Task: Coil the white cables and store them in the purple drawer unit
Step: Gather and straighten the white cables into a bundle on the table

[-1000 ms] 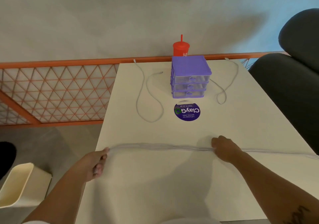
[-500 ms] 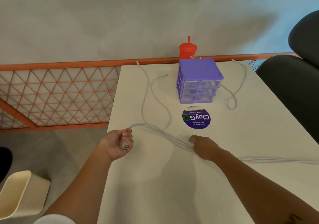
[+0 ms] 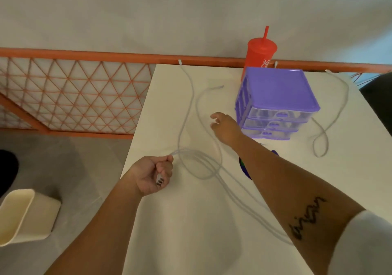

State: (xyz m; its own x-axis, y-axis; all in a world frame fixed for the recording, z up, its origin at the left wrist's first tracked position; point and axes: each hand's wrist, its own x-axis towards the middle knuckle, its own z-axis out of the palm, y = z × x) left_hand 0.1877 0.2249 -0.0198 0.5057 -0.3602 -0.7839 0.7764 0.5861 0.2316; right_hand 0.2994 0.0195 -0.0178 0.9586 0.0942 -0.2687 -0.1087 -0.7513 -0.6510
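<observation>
White cable bundle (image 3: 203,164) lies looped on the table (image 3: 191,221), its ends gripped in the fisted left hand (image 3: 151,175). Right hand (image 3: 224,126), fingers spread and empty, hovers by another loose cable (image 3: 186,113), just left of the purple drawer unit (image 3: 277,96); third cable (image 3: 331,122) to its right.

A red tumbler (image 3: 260,57) with straw stands at a white table's (image 3: 191,221) far edge. A cream bin (image 3: 23,215) sits on the floor beside orange lattice railing (image 3: 74,96).
</observation>
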